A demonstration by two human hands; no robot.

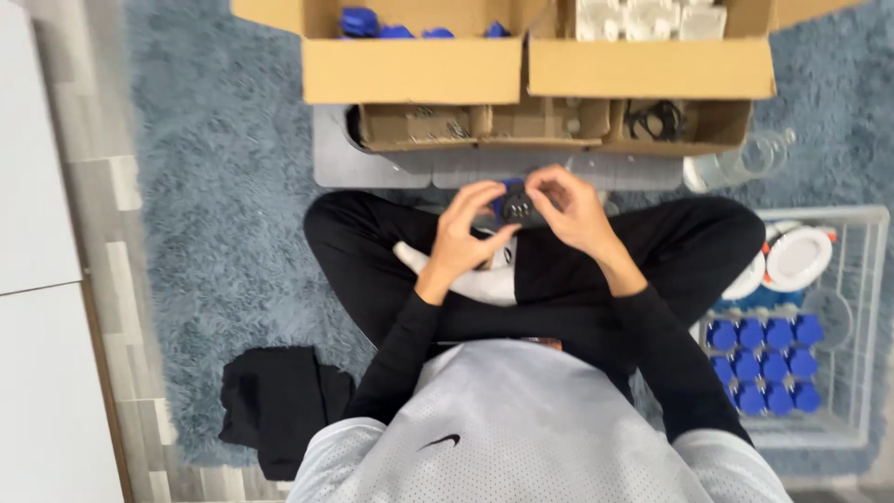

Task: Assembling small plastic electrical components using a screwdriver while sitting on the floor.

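We see left hand (463,233) and right hand (570,210) both pinching small black-blue part (515,205); cardboard boxes (414,70) far.

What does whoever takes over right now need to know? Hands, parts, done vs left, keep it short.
Left hand: fingers pinched on the small black and blue part, held over the lap.
Right hand: fingers on the same part from the other side.
Parts: blue pieces in the left cardboard box, white pieces in the right cardboard box, small bits in the low divided tray in front of the knees.
Done: rows of blue-capped pieces stand in the clear bin at the person's right, with white round pieces behind them.
Left: the part in hand is not yet in the bin; both boxes still hold stock.
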